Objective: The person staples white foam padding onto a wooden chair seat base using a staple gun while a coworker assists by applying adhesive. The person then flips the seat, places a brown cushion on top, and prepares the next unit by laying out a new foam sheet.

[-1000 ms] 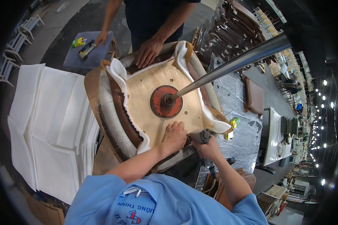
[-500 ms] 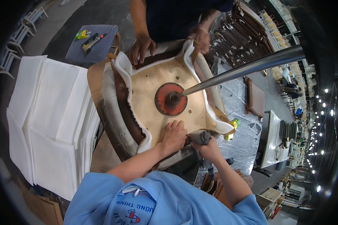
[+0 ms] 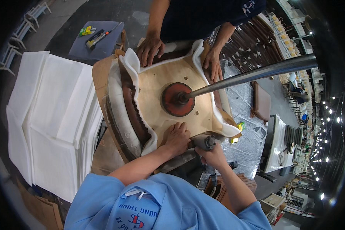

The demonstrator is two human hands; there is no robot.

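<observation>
Since the earlier frame, a co-worker's hand (image 3: 214, 66) has moved down beside the red disc (image 3: 178, 99), on its right. From far off, I see white sheets (image 3: 53, 107) left of the disc. The wooden seat (image 3: 153, 86) is under it. Below it, my left hand (image 3: 177, 138) bends its fingers; pinching, I can't tell. Below right, my right hand (image 3: 212, 154) grips a gray tool (image 3: 204, 142).

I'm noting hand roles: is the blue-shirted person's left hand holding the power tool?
No, the right hand grips the power tool, while the left hand lies at the near edge of the wooden board.
</observation>
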